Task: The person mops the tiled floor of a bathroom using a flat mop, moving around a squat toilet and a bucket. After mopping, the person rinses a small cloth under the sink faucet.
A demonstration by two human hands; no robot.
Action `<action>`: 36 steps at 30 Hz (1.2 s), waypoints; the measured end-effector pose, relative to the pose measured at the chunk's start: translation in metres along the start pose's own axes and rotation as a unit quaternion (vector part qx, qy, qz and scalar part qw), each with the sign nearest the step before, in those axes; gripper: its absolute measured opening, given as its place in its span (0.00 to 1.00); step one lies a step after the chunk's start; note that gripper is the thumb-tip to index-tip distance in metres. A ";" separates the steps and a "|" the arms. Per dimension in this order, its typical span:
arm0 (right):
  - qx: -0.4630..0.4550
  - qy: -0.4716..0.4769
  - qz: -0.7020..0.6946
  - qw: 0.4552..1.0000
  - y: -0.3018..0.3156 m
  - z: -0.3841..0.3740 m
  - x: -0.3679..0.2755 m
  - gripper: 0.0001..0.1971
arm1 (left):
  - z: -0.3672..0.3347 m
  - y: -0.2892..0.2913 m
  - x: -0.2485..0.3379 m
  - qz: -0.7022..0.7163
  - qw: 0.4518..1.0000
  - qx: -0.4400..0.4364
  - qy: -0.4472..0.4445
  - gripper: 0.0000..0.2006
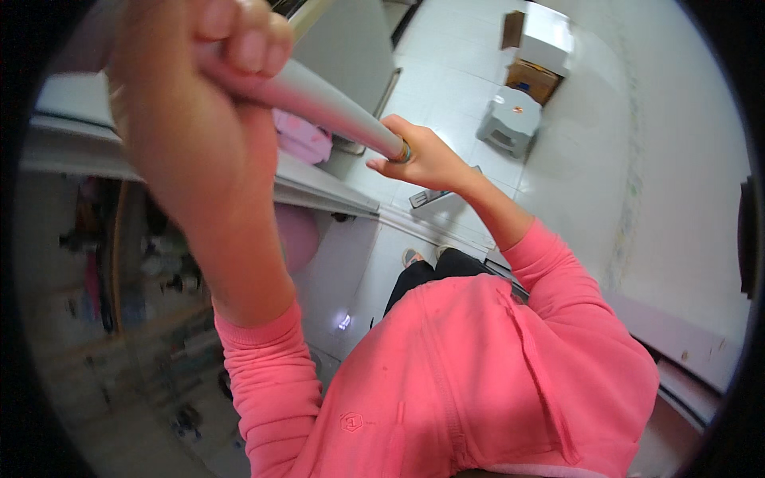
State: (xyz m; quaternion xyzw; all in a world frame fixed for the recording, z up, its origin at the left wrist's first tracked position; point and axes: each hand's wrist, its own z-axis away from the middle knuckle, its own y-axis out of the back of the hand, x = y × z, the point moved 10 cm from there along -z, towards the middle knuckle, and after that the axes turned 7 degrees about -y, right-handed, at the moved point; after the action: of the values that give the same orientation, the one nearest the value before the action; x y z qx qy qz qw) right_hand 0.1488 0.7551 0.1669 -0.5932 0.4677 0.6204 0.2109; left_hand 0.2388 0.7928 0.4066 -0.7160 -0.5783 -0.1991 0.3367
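Tiled floor (446, 84), grey stool (510, 123) standing by boxes (547, 38).
Left hand (179, 103) grips a pale pole (323, 105) up close; right hand (428, 157) wraps around it lower down.

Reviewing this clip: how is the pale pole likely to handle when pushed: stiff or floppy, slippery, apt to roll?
The pole is probably stiff: no sag shows between the left hand and right hand. Its smooth-looking surface might slip in a loose grip. Being round, it would likely roll if laid down.
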 end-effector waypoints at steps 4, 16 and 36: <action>-0.269 0.006 -0.029 0.963 -0.087 0.016 0.017 0.17 | 0.023 0.033 0.068 0.030 0.998 0.038 0.041 0.08; -0.442 0.011 -0.053 0.895 -0.305 0.127 0.021 0.09 | 0.174 0.084 0.203 -0.062 0.993 0.099 0.001 0.12; -0.350 0.108 0.153 0.918 -0.605 0.306 0.091 0.09 | 0.637 0.272 0.452 -0.289 0.835 0.468 0.020 0.17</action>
State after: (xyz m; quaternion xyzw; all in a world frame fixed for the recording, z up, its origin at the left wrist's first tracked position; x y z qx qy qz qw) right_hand 0.4593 1.2691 -0.1610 -0.6143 0.3252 0.7010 -0.1597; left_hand 0.5476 1.5322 0.2010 -0.2692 -0.7760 -0.0072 0.5703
